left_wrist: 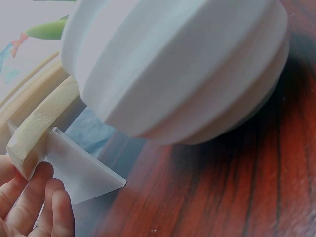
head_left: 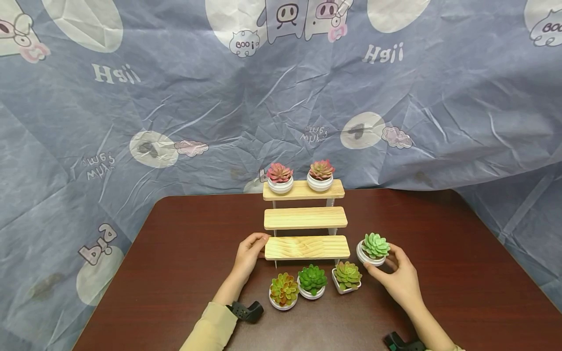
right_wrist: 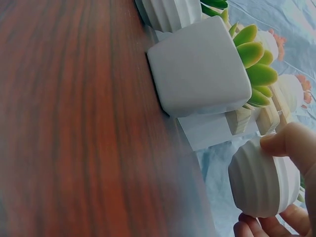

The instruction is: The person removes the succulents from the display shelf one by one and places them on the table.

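My right hand (head_left: 401, 280) holds a pale green succulent (head_left: 375, 246) in a round white pot, right of the three-tier wooden shelf (head_left: 307, 247). In the right wrist view, thumb and fingers grip this ribbed white pot (right_wrist: 259, 180), which looks raised off the table. At the shelf's lowest tier, my left hand (head_left: 247, 256) grips the left end; the left wrist view shows its fingers (left_wrist: 37, 197) under the wooden board (left_wrist: 39, 123). Two reddish succulents, one left (head_left: 280, 176) and one right (head_left: 321, 174), stand in white pots on the top tier.
In front of the shelf stand a yellow-orange succulent (head_left: 283, 291), a dark green one (head_left: 312, 281) and a light green one (head_left: 347, 276) in a square white pot. All rest on the dark reddish table (head_left: 197, 234). A blue-grey printed cloth (head_left: 219, 97) hangs behind.
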Tool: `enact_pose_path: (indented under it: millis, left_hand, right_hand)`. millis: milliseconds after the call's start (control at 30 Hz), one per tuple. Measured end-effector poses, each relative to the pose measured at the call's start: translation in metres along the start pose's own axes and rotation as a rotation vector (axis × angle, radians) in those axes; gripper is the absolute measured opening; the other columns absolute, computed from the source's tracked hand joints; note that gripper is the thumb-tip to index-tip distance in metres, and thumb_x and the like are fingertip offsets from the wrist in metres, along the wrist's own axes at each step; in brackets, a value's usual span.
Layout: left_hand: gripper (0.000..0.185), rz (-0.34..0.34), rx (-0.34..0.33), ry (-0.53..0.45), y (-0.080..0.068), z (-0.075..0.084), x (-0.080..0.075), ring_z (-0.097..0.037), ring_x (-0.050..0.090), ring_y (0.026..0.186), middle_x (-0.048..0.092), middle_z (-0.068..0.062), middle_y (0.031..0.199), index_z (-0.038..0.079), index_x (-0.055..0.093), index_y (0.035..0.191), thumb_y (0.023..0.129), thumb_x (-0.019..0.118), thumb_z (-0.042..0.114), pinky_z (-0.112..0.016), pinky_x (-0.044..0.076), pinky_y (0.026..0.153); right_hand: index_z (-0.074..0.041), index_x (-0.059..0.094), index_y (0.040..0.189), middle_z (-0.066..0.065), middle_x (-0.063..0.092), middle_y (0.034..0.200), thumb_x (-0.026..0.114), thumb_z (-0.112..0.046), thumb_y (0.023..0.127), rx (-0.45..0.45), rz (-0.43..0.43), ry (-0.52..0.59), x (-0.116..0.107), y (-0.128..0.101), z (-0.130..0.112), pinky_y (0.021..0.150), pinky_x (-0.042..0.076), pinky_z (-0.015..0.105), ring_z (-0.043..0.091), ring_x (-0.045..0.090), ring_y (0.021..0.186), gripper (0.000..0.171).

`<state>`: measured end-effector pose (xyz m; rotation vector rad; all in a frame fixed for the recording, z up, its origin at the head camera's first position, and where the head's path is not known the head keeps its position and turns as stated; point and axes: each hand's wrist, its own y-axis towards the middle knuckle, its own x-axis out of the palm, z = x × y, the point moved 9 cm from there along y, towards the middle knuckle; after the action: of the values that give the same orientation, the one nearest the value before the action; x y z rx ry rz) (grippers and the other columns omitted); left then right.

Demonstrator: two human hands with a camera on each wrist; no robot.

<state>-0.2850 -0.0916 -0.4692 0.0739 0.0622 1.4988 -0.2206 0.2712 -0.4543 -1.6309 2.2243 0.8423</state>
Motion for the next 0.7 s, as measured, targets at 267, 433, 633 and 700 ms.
enact_pose_path:
  millis: [267, 433, 633, 700]
  left_hand:
    - [0.027, 0.01, -0.013, 0.003, 0.005, -0.011, -0.003, -0.014, 0.06, 0.075, 0.067, -0.011, 0.094, -0.009, 0.062, 0.108, 0.096, 0.055, 0.015, -0.033, 0.051, 0.065]
    - [0.027, 0.023, -0.021, -0.014, 0.012, -0.028, -0.006, -0.014, 0.06, 0.075, 0.068, -0.008, 0.094, -0.003, 0.065, 0.107, 0.095, 0.057, 0.02, -0.032, 0.05, 0.064]
    - [0.031, 0.042, 0.001, 0.008, 0.012, -0.031, -0.007, -0.016, 0.061, 0.075, 0.067, -0.006, 0.09, 0.002, 0.067, 0.104, 0.094, 0.059, 0.03, -0.03, 0.051, 0.062]
    - [0.031, 0.046, 0.005, 0.011, 0.012, -0.03, -0.007, -0.016, 0.061, 0.074, 0.067, -0.006, 0.09, 0.003, 0.067, 0.103, 0.093, 0.06, 0.031, -0.03, 0.051, 0.062]
  right_hand:
    - [0.0, 0.047, 0.127, 0.018, 0.059, 0.11, 0.082, -0.016, 0.073, 0.023, -0.022, -0.023, 0.002, 0.0, 0.005, 0.074, 0.042, 0.006, 0.022, 0.062, 0.097, 0.066]
    - [0.001, 0.046, 0.128, 0.019, 0.059, 0.111, 0.081, -0.017, 0.074, 0.023, -0.041, -0.019, 0.004, 0.001, 0.006, 0.073, 0.042, 0.006, 0.038, 0.06, 0.101, 0.066]
    - [0.002, 0.045, 0.128, 0.021, 0.058, 0.113, 0.081, -0.018, 0.074, 0.026, -0.061, -0.03, 0.005, 0.0, 0.008, 0.073, 0.041, 0.006, 0.037, 0.06, 0.101, 0.068]
    - [0.002, 0.045, 0.128, 0.021, 0.058, 0.113, 0.081, -0.019, 0.074, 0.026, -0.065, -0.032, 0.006, 0.0, 0.009, 0.074, 0.041, 0.006, 0.037, 0.06, 0.102, 0.068]
